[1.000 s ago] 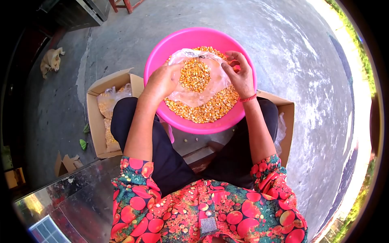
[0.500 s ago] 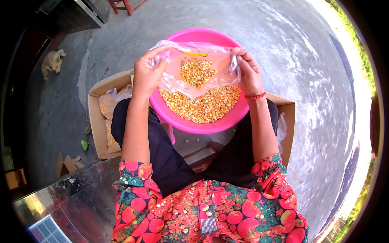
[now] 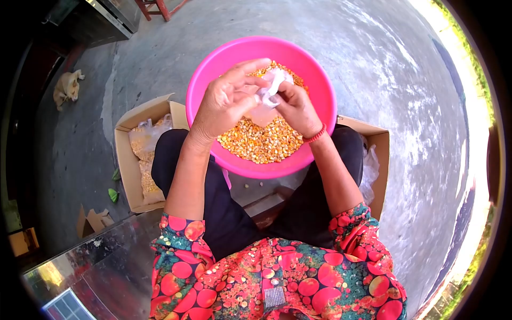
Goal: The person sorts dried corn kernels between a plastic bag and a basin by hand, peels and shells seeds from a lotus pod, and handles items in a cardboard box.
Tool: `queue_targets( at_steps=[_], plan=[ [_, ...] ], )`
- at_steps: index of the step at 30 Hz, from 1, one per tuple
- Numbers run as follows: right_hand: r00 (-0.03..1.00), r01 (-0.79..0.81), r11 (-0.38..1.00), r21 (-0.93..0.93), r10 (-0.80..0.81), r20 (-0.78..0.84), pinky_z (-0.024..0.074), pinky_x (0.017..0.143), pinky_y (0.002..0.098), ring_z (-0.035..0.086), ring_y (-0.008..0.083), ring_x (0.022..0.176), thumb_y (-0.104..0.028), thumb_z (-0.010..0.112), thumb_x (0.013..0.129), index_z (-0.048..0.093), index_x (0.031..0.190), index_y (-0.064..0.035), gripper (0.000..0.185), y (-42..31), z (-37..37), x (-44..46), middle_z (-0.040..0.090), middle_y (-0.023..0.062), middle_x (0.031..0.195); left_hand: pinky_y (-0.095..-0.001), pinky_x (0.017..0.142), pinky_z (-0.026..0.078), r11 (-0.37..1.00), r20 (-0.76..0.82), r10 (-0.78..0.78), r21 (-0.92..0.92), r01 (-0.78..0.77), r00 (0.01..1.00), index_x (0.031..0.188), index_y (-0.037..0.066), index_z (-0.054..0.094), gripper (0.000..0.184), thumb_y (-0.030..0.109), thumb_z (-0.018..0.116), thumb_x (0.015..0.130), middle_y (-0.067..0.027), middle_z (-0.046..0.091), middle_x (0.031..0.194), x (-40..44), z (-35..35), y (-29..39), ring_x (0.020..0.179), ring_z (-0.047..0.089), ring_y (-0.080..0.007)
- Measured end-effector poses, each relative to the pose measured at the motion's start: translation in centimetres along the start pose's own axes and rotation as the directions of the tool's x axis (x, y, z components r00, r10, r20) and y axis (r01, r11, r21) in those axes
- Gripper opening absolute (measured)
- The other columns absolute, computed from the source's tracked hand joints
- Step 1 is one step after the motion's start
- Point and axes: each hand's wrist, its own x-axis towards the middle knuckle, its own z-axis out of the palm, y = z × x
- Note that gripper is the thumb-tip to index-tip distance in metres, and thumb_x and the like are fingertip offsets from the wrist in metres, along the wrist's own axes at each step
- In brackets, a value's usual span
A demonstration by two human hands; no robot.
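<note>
A clear plastic bag (image 3: 262, 115) hangs over the corn kernels, its white mouth bunched into a twisted neck. My right hand (image 3: 298, 109), with a red bracelet at the wrist, pinches that neck between thumb and fingers. From the other side my left hand (image 3: 221, 104) closes its thumb and some fingers on the neck, while an upper finger stretches out. Both hands are above a pink basin (image 3: 199, 85) that rests around my knees. Loose yellow-orange corn kernels (image 3: 258, 144) lie in the basin. The bag and hands hide part of them.
On the left, a cardboard box (image 3: 123, 154) contains bags of corn (image 3: 146, 176). Another cardboard box (image 3: 380, 181) on the right has clear plastic bags (image 3: 370, 168) in it. A dog (image 3: 67, 89) lies at the far left, and a red stool (image 3: 154, 9) stands at the back.
The bag's mouth, spread wide between my hands before, is now gathered into a narrow neck. Both hands have moved inward and slightly down, over the basin's middle.
</note>
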Motion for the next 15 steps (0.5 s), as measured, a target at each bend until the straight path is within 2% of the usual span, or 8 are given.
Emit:
queue_targets(
  at_steps=[1,4,5,7,8,9,12,15],
  plan=[
    [1.000,-0.015,0.999,-0.041,0.014,-0.017,0.0428,0.066,0.0207,0.052,0.0058,0.076,-0.002,0.052,0.085,0.057,0.098,-0.0002,0.014,-0.9,-0.8,0.1,0.057,0.0005,0.083,-0.0318,0.089,0.043,1.000,-0.002,0.002,-0.002,-0.002,1.000,0.127,0.002,0.041,0.056,-0.002,0.054,0.072,-0.0114,0.046,0.125,0.0,-0.5,0.0,0.110,0.050,-0.0201],
    [0.998,0.052,0.989,0.142,-0.049,-0.029,0.0435,0.076,0.0203,0.052,0.0060,0.088,-0.004,0.046,0.090,0.053,0.107,0.0012,0.019,-4.4,-2.4,0.1,0.057,0.0012,0.094,-0.0367,0.100,0.032,0.818,-0.052,0.089,0.573,-0.043,0.995,0.137,0.006,0.024,0.090,0.015,0.072,0.061,-0.0156,0.036,0.134,0.1,-2.7,-0.8,0.125,0.034,-0.0252],
    [0.998,0.050,0.989,0.138,-0.044,-0.042,0.0437,0.074,0.0198,0.053,0.0059,0.085,-0.006,0.046,0.090,0.053,0.107,0.0009,0.019,-5.2,-2.3,0.1,0.057,0.0004,0.093,-0.0367,0.100,0.032,0.818,-0.053,0.090,0.574,-0.043,0.995,0.137,0.006,0.024,0.090,0.015,0.072,0.061,-0.0156,0.036,0.134,0.0,-2.6,-1.7,0.125,0.034,-0.0252],
    [0.996,0.087,0.984,0.155,-0.091,0.018,0.0436,0.072,0.0193,0.052,0.0054,0.081,-0.004,0.046,0.089,0.053,0.102,0.0010,0.015,-6.5,-1.3,0.2,0.055,-0.0008,0.089,-0.0325,0.100,0.031,0.446,-0.012,0.056,0.895,-0.014,0.998,0.134,0.007,0.028,0.090,0.017,0.075,0.058,-0.0151,0.038,0.133,-0.1,-1.8,-4.3,0.125,0.034,-0.0289],
    [0.994,0.103,0.988,0.118,-0.107,0.032,0.0429,0.069,0.0190,0.051,0.0051,0.078,-0.003,0.046,0.089,0.053,0.095,0.0007,0.010,-6.5,-0.5,0.2,0.053,-0.0013,0.084,-0.0434,0.106,0.019,0.440,0.075,-0.104,0.898,-0.022,0.992,0.140,0.009,0.010,0.119,0.033,0.081,0.048,-0.0168,0.018,0.143,0.3,-1.8,-6.4,0.133,0.015,-0.0285],
    [0.990,0.108,0.985,0.133,-0.120,0.081,0.0427,0.067,0.0210,0.051,0.0066,0.076,0.000,0.045,0.087,0.052,0.090,0.0010,0.008,-7.2,0.4,0.3,0.052,0.0002,0.080,-0.0434,0.106,0.019,0.436,0.071,-0.106,0.900,-0.018,0.992,0.140,0.009,0.010,0.119,0.033,0.081,0.048,-0.0168,0.018,0.143,0.5,-0.9,-7.0,0.133,0.015,-0.0285],
    [0.932,0.238,0.971,0.013,-0.232,0.277,0.0388,0.074,0.0221,0.048,0.0090,0.082,-0.001,0.040,0.089,0.053,0.091,0.0016,0.013,-8.2,1.9,0.4,0.051,0.0025,0.085,-0.0348,0.094,0.035,0.825,0.065,-0.094,0.564,0.041,0.993,0.118,0.007,0.044,0.061,0.021,0.071,0.065,-0.0123,0.045,0.120,0.6,2.2,-6.7,0.114,0.042,-0.0212],
    [0.949,0.202,0.976,0.082,-0.216,0.228,0.0402,0.078,0.0227,0.051,0.0096,0.085,0.000,0.041,0.088,0.054,0.096,0.0012,0.016,-8.0,1.7,0.2,0.055,0.0033,0.090,-0.0343,0.084,0.043,0.891,0.091,0.147,0.421,-0.172,0.985,0.108,0.006,0.054,0.042,0.030,0.061,0.075,-0.0155,0.056,0.104,0.3,3.3,-7.4,0.101,0.054,-0.0283]
  ],
)
